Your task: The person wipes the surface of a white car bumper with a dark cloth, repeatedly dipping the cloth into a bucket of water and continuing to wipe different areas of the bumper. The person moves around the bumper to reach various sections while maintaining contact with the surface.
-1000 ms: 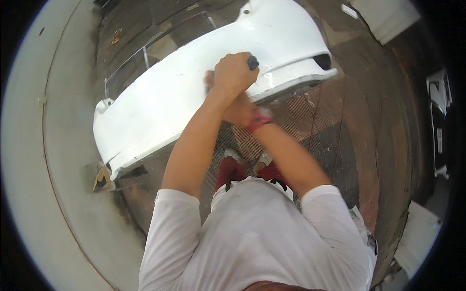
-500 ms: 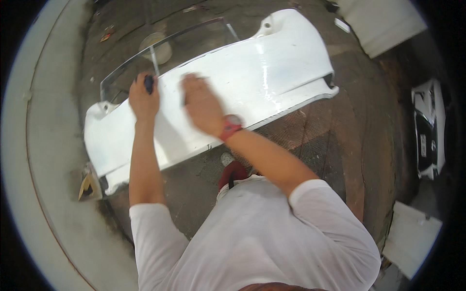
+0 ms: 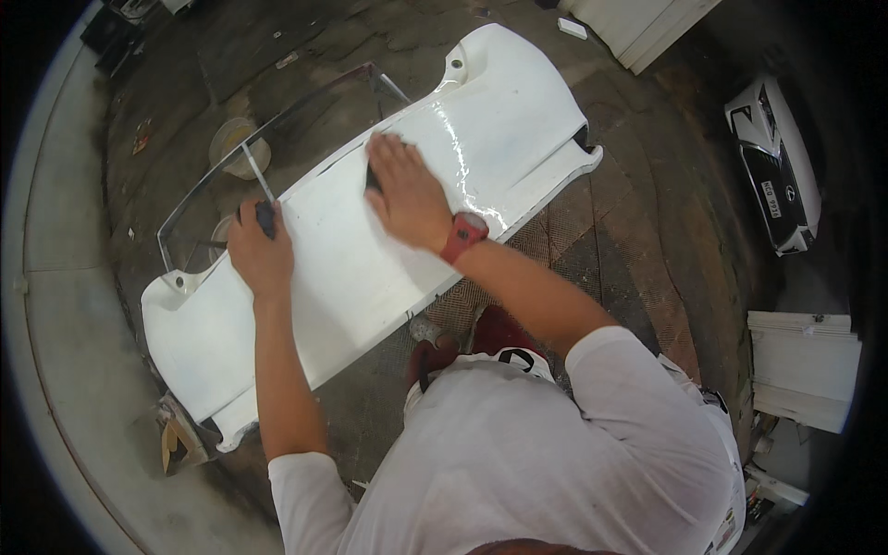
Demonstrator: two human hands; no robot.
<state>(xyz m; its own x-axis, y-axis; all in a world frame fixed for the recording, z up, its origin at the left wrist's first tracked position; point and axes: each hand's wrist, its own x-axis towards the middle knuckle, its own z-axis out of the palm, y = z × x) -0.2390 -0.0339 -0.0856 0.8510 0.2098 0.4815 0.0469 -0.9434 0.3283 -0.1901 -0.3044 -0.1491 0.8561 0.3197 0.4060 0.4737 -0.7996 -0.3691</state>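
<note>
A glossy white car bumper [image 3: 347, 217] lies in front of me, slanting from lower left to upper right. My left hand [image 3: 262, 242] is at its far edge, fingers curled round a small dark block [image 3: 265, 219] whose exact kind I cannot make out. Flat on the middle of the panel rests my right hand [image 3: 407, 196], its fingers together over a dark pad [image 3: 373, 178]. Only a sliver of that pad shows beside the fingers; the hand covers the rest. A red watch [image 3: 465, 236] is on my right wrist.
Beyond the bumper's far edge runs a thin metal frame [image 3: 205, 181], with a round pail [image 3: 225, 153] behind it. A pale wall [image 3: 55, 351] borders the left. Another bumper with a dark grille [image 3: 784, 176] stands at right. A cardboard piece [image 3: 178, 444] sits by the near left end.
The view has turned, so the bumper appears more steeply slanted. My right hand has slid rightward across the panel. My left hand stays at the far edge with the dark block.
</note>
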